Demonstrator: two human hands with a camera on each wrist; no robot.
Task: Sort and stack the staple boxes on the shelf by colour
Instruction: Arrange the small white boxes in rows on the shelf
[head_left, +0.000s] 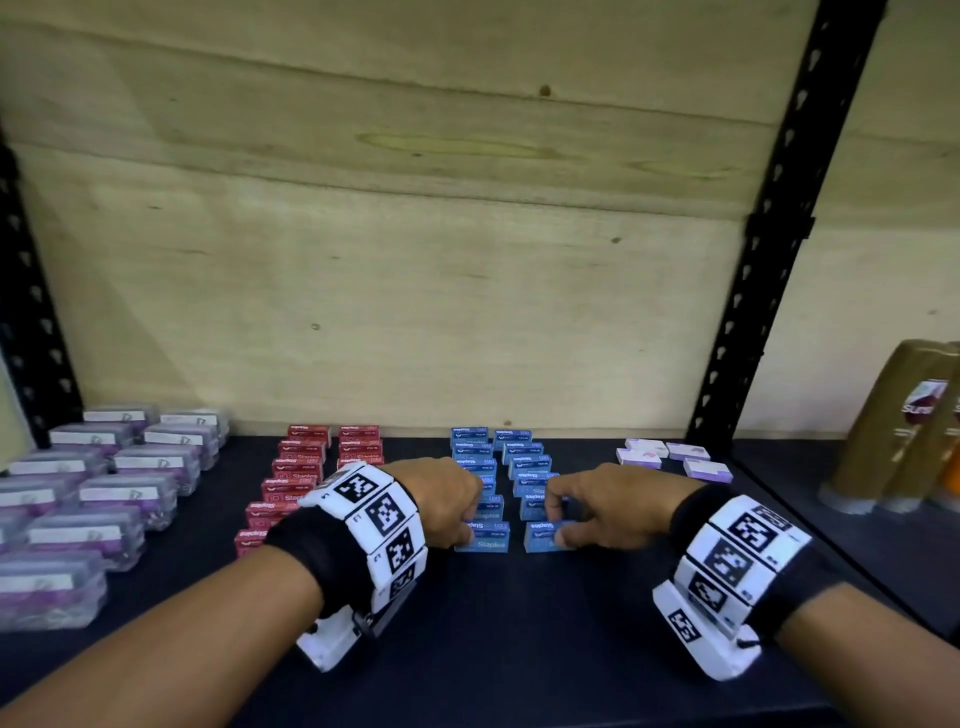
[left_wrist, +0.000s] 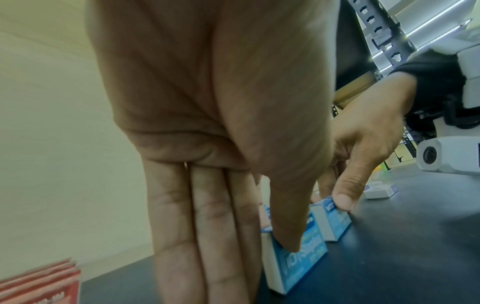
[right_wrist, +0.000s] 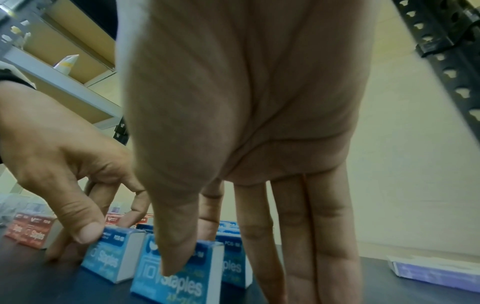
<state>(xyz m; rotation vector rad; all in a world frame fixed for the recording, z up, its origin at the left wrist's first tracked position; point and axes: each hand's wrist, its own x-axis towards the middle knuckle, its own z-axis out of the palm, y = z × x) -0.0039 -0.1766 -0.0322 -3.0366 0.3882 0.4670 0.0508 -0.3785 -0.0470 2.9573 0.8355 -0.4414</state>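
Two rows of red staple boxes (head_left: 304, 465) and two rows of blue staple boxes (head_left: 522, 460) stand on the dark shelf (head_left: 519, 623). My left hand (head_left: 467, 525) pinches the front blue box of the left row (head_left: 488, 540), thumb on its front face (left_wrist: 298, 265) and fingers behind it. My right hand (head_left: 563, 522) pinches the front blue box of the right row (head_left: 543, 535), thumb on its label (right_wrist: 179, 288). Both boxes stand on the shelf, close side by side.
Clear plastic boxes of purple clips (head_left: 104, 499) fill the shelf's left part. Three white-and-purple boxes (head_left: 675, 457) lie to the right of the blue rows. Brown tubes (head_left: 893, 431) stand beyond the black upright (head_left: 769, 249). A plywood back wall (head_left: 415, 234) closes the rear.
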